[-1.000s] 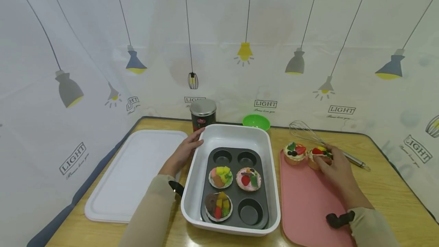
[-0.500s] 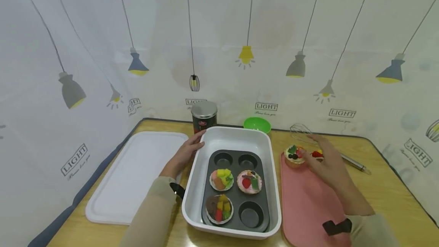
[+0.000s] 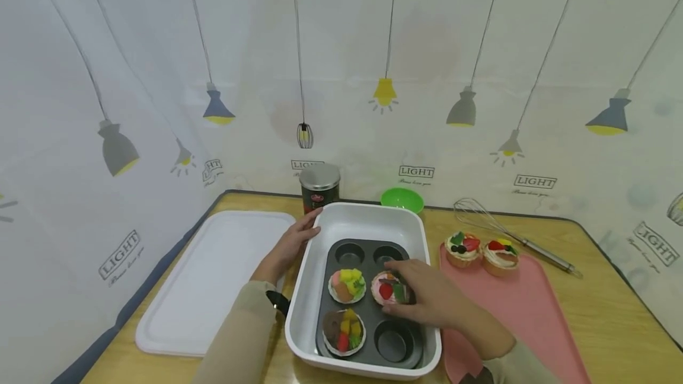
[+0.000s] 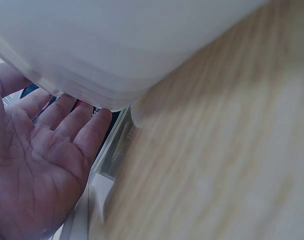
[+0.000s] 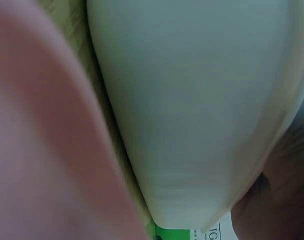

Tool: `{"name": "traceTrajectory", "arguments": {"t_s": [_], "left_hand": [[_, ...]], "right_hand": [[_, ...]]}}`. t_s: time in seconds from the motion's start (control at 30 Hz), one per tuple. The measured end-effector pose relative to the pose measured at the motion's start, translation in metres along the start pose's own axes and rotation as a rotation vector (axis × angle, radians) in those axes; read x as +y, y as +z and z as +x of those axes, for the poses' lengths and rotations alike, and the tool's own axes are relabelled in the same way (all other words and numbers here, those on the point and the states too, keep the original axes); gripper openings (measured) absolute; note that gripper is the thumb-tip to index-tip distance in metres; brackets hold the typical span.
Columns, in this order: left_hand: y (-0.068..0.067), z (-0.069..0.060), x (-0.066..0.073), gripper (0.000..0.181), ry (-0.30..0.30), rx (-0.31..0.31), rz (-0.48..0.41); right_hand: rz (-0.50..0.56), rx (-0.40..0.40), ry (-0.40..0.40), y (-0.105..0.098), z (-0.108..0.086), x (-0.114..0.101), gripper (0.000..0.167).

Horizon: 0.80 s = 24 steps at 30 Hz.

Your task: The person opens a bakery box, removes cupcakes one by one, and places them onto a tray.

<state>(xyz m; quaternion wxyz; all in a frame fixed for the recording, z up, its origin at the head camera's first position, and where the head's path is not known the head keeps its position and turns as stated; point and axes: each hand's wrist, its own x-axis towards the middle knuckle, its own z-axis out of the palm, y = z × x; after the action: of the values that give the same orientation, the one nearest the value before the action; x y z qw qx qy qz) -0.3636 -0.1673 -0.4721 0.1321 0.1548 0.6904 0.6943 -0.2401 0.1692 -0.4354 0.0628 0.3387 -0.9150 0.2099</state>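
Between the parted thumb and fingers of the right grip [image 3: 427,294], a pink-creamed tart [image 3: 386,289] is bracketed, thumb on the near side and fingers on the far side; whether it is pinched or only spanned cannot be told. The hand is held palm-down, its forearm extended from the lower right across the right rim of a white tub [image 3: 368,218]. The tart is seated in a cup of a dark muffin tin [image 3: 369,313], directly beneath the grip. Left of the grip, a fruit-topped tart [image 3: 347,286] is set in the tin, with a brown-topped tart [image 3: 344,332] nearer the person. To the grip's right, two white-creamed tarts [image 3: 462,250] are placed side by side at the far end of a pink board [image 3: 533,313], and a whisk [image 3: 549,258] is laid beyond them on the tabletop [image 3: 597,289]. Further left, the left grip [image 3: 290,245] is rested on the tub's left rim, its fingers loosely extended against the outer wall. Beyond the right grip, behind the tub, a green bowl [image 3: 401,199] and a lidded canister [image 3: 320,185] are placed.
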Motion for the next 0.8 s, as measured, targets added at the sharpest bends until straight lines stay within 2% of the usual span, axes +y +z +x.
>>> {"name": "traceTrajectory", "arguments": {"t_s": [0.17,0.37,0.63,0.8], "left_hand": [[0.0010,-0.0002,-0.0006,0.056,0.003,0.012,-0.012],[0.0023,-0.0011,-0.0008,0.057,0.002,-0.008,-0.001],[0.0026,-0.0018,0.0005,0.057,0.025,-0.012,-0.004],[0.0030,-0.0014,-0.0007,0.056,0.010,-0.005,-0.011]], "right_hand": [[-0.038,-0.024,0.034,0.0007,-0.0011,-0.0033,0.084],[-0.045,-0.055,0.057,0.0003,-0.0022,-0.0031,0.074],[-0.048,-0.022,0.037,0.0012,-0.0015,-0.0023,0.067],[-0.042,-0.018,0.050,0.0019,-0.0025,-0.0027,0.066]]}}
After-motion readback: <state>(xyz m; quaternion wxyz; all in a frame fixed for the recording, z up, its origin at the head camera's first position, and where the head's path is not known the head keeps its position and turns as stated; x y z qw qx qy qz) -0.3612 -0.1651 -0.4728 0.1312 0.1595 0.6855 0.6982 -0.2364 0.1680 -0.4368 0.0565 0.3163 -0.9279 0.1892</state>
